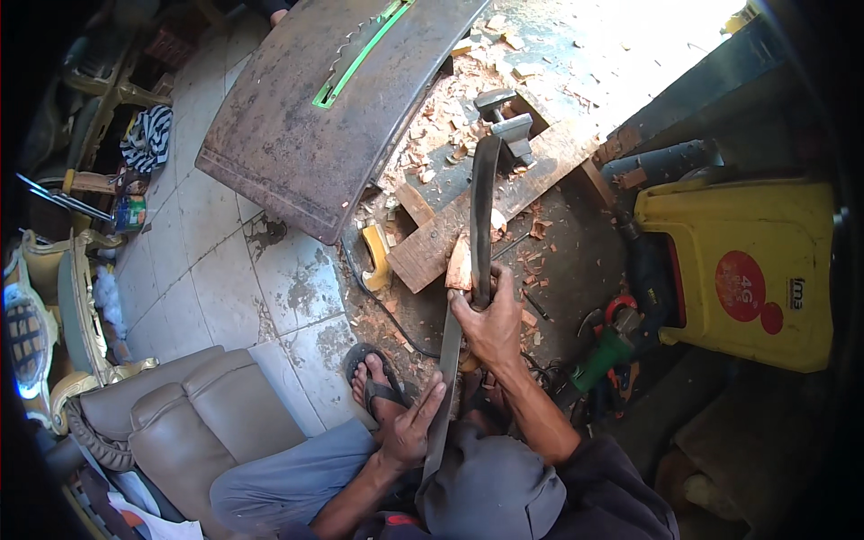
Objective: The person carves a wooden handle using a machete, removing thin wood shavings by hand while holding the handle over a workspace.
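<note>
My right hand (493,319) is closed in the middle, its thumb pressed where a long flat metal blade (449,360) meets a pale reddish wooden piece (460,264). Beside that wood, a dark curved strip (483,198) rises out of the same grip toward the bench; its material is unclear. The blade runs back toward me, its near end partly hidden by the grey cap. Along its left side lies my left hand (409,427), with fingers stretched out against the flat metal and not wrapped round it.
A metal vise (508,126) sits on a wooden board (504,211) amid shavings. At left stands a saw table (306,144) with a toothed blade (351,54). A green-and-black power tool (598,360) and yellow plastic chair (792,261) are right; a cushioned seat (207,414) is left.
</note>
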`<state>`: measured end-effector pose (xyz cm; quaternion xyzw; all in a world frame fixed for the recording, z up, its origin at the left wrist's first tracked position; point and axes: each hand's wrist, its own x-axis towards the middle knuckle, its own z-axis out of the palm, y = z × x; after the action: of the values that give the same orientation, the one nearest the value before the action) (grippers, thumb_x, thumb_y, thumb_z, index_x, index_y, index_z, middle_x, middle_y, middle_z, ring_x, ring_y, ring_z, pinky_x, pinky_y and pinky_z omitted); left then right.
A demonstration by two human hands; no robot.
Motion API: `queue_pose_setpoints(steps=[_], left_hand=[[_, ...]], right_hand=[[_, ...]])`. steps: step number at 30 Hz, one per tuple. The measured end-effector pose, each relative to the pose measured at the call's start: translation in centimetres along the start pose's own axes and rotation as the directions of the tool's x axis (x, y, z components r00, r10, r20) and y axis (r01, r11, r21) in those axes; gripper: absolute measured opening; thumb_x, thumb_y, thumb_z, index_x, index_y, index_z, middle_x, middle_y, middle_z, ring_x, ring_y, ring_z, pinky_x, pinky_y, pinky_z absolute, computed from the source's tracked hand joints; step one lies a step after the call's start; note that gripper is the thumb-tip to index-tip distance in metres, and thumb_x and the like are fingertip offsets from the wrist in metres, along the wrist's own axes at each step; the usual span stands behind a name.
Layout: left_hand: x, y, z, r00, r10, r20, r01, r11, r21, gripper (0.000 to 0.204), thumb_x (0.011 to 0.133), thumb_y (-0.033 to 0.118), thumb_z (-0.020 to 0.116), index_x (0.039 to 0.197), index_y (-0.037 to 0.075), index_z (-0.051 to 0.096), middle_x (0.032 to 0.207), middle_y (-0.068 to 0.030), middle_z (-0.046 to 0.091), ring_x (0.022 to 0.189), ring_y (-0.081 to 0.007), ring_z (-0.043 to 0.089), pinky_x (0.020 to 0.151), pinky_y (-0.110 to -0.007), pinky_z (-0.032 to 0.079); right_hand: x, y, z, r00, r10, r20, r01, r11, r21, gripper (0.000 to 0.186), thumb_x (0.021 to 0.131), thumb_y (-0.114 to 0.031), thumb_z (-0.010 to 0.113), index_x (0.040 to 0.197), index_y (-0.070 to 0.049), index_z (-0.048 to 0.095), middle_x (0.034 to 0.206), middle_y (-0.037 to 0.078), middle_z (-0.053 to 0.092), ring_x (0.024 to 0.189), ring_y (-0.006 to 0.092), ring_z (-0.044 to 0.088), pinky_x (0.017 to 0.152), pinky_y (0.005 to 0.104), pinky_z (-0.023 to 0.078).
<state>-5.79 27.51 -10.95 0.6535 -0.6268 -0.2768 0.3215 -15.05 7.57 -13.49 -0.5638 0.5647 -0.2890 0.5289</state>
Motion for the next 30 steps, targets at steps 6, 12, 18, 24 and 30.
queue_pose_setpoints(steps=[6, 12, 18, 24, 30], left_hand=[[0.4, -2.1, -0.4, 0.608, -0.631, 0.482, 0.687, 0.114, -0.718, 0.052, 0.108, 0.016, 0.046, 0.155, 0.001, 0.034, 0.133, -0.018, 0.06, 0.106, -0.0199, 0.066, 0.089, -0.03, 0.055], [1.1, -1.1, 3.2, 0.568, -0.716, 0.405, 0.759, 0.267, -0.594, 0.044, 0.109, 0.043, 0.045, 0.09, 0.007, 0.063, 0.067, -0.0039, 0.057, 0.054, -0.012, 0.051, 0.051, -0.026, 0.041], [3.0, -0.6, 2.6, 0.468, -0.575, 0.671, 0.54, -0.415, -0.732, 0.049, 0.106, 0.051, 0.047, 0.077, 0.011, 0.05, 0.056, -0.0027, 0.041, 0.046, -0.0135, 0.04, 0.04, -0.027, 0.031], [3.1, 0.0, 2.7, 0.469, -0.551, 0.69, 0.527, -0.453, -0.72, 0.05, 0.107, 0.05, 0.045, 0.075, 0.011, 0.05, 0.053, -0.0022, 0.039, 0.044, -0.0136, 0.039, 0.04, -0.027, 0.031], [3.1, 0.5, 3.1, 0.436, -0.591, 0.678, 0.529, -0.441, -0.725, 0.052, 0.106, 0.051, 0.044, 0.074, 0.011, 0.05, 0.053, -0.0026, 0.042, 0.042, -0.0143, 0.039, 0.039, -0.026, 0.03]], right_hand=[[0.3, 0.4, -0.6, 0.999, -0.046, 0.001, 0.047, 0.998, -0.042, 0.053, 0.086, -0.012, 0.076, 0.128, 0.002, 0.048, 0.088, 0.014, 0.072, 0.077, 0.0192, 0.071, 0.066, 0.0347, 0.057], [-0.8, 0.7, 0.8, 0.973, -0.224, 0.063, 0.231, 0.96, -0.159, 0.047, 0.094, -0.014, 0.07, 0.132, 0.001, 0.048, 0.08, 0.02, 0.07, 0.067, 0.0315, 0.073, 0.054, 0.0421, 0.056], [-1.0, -1.7, -1.0, 0.96, -0.267, -0.082, 0.239, 0.937, -0.253, 0.026, 0.103, -0.012, 0.055, 0.127, -0.001, 0.053, 0.073, 0.021, 0.066, 0.062, 0.0346, 0.07, 0.054, 0.0427, 0.052], [-0.1, -0.1, -1.8, 0.91, -0.413, 0.038, 0.394, 0.835, -0.384, 0.027, 0.102, -0.008, 0.056, 0.128, -0.001, 0.051, 0.073, 0.024, 0.062, 0.059, 0.0386, 0.068, 0.052, 0.0439, 0.05], [0.6, 1.4, -2.2, 0.92, -0.369, 0.131, 0.382, 0.771, -0.51, 0.029, 0.1, -0.004, 0.056, 0.128, -0.001, 0.05, 0.067, 0.021, 0.061, 0.058, 0.0408, 0.065, 0.051, 0.0453, 0.049]])
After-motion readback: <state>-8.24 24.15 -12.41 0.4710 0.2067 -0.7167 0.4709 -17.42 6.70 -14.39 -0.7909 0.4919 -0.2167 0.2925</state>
